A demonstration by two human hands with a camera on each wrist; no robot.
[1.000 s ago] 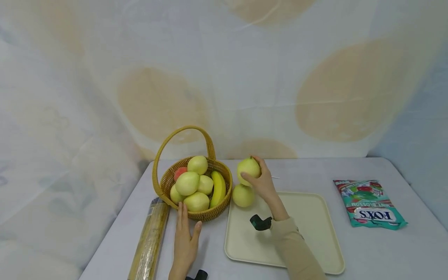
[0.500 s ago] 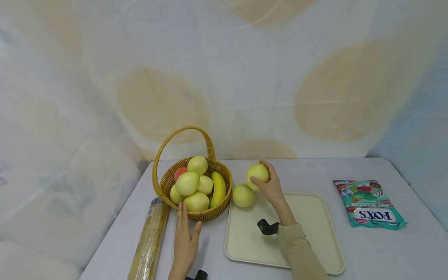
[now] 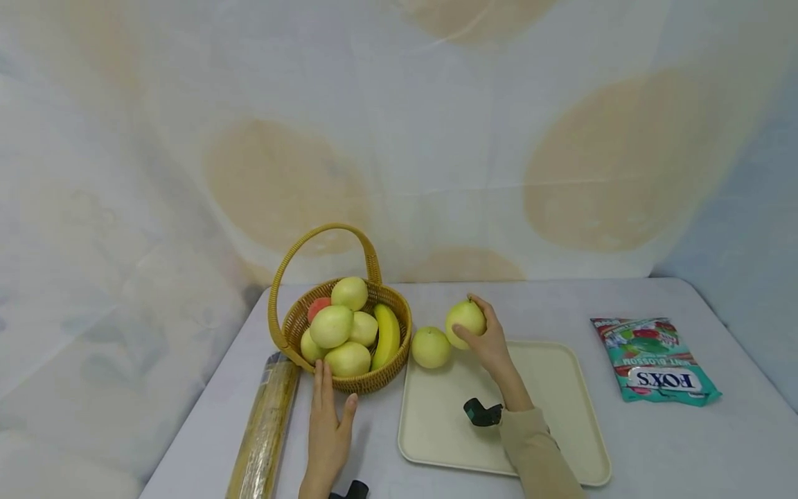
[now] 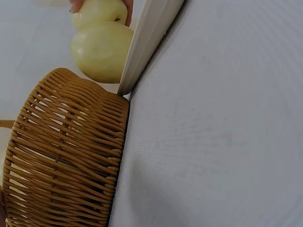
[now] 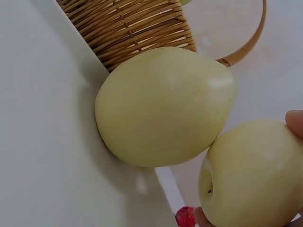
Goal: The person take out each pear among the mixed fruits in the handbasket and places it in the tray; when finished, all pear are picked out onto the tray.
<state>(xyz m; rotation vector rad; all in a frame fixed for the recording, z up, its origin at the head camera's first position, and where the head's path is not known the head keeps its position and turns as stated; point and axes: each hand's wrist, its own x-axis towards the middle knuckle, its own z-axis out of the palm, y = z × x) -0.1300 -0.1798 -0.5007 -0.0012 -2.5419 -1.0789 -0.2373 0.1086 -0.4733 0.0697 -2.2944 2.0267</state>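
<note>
My right hand [image 3: 492,344], curled round a pear [image 3: 463,320], has moved right and lower over the tray [image 3: 439,426]; beyond my straight-fingered left hand [image 3: 328,438], the wicker basket [image 3: 376,380] holds more pears [image 3: 331,326] and a banana [image 3: 387,338].

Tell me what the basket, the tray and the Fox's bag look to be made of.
Basket: wicker or a plastic imitation, brown with a slight sheen; woven strands with gaps between them show.
Tray: probably molded plastic, cream and smooth, judging by its even color and rounded raised rim.
Fox's bag: likely plastic film, printed, given its uneven, soft-looking outline.
</note>
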